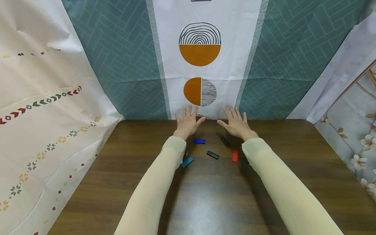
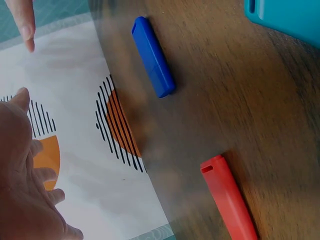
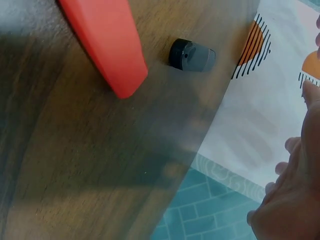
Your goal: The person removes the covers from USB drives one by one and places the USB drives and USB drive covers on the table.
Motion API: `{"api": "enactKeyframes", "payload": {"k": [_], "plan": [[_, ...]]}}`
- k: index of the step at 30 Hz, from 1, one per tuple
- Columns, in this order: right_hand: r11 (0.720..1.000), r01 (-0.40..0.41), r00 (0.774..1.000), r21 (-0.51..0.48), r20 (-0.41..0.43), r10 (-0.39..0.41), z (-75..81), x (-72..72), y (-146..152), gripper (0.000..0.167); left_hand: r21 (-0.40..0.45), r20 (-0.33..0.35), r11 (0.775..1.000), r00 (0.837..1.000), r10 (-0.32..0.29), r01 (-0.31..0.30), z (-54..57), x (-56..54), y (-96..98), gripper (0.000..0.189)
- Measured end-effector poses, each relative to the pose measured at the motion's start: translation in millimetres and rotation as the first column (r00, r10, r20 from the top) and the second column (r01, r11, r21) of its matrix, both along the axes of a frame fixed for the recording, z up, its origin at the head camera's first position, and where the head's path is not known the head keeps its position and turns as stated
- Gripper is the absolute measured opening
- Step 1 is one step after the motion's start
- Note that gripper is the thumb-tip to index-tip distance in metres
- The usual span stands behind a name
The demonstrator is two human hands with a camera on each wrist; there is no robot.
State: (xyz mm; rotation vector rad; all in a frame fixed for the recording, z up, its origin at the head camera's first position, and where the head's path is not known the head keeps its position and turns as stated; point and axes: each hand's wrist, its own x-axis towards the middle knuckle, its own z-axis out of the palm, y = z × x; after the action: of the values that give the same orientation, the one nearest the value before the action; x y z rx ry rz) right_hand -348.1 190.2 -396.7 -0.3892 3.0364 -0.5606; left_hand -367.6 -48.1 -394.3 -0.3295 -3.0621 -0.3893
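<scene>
the cloth (image 1: 173, 58) hangs beyond the left fingers (image 1: 189, 110) and right fingers (image 1: 233, 111). on the table (image 1: 117, 182), short of the fingers, lie one stick (image 1: 199, 141) and farther back a second stick (image 1: 187, 162) behind the left, a third stick (image 1: 225, 141) then a fourth stick (image 1: 235, 156) behind the right, a fifth stick (image 1: 212, 154) between.

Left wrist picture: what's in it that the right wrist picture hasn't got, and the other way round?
Only the left wrist view shows a blue stick and part of a teal stick. Only the right wrist view shows a small black and grey thing. Both show a red stick, fingers, the wooden table and the white sheet.
</scene>
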Motion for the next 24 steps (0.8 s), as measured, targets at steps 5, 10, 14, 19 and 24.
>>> {"api": "enactKeyframes", "payload": {"k": [5,10,14,19,24], "plan": [[1.0,-0.016,1.0,0.023,-0.02,0.016,2.2,3.8,1,0.083,0.008,-0.023,1.0,0.999,-0.025,0.025,1.3,7.2,-1.2,0.076],[0.999,-0.034,0.999,0.029,-0.026,0.035,1.1,3.9,5,0.084,0.029,-0.001,0.999,0.999,-0.039,0.039,-2.8,5.1,-5.2,0.078],[0.999,-0.046,0.999,0.025,-0.024,0.047,0.9,4.4,7,0.085,0.049,0.01,0.998,0.999,-0.048,0.048,-2.9,6.3,-11.1,0.077],[0.998,-0.062,0.997,0.033,-0.033,0.064,1.2,4.7,7,0.083,0.06,0.0,0.997,0.998,-0.055,0.055,-1.5,10.1,-16.8,0.076],[0.996,-0.087,0.995,0.024,-0.045,0.088,4.0,8.9,4,0.082,0.098,0.015,0.993,0.997,-0.072,0.07,-1.6,14.9,-19.2,0.077]]}}
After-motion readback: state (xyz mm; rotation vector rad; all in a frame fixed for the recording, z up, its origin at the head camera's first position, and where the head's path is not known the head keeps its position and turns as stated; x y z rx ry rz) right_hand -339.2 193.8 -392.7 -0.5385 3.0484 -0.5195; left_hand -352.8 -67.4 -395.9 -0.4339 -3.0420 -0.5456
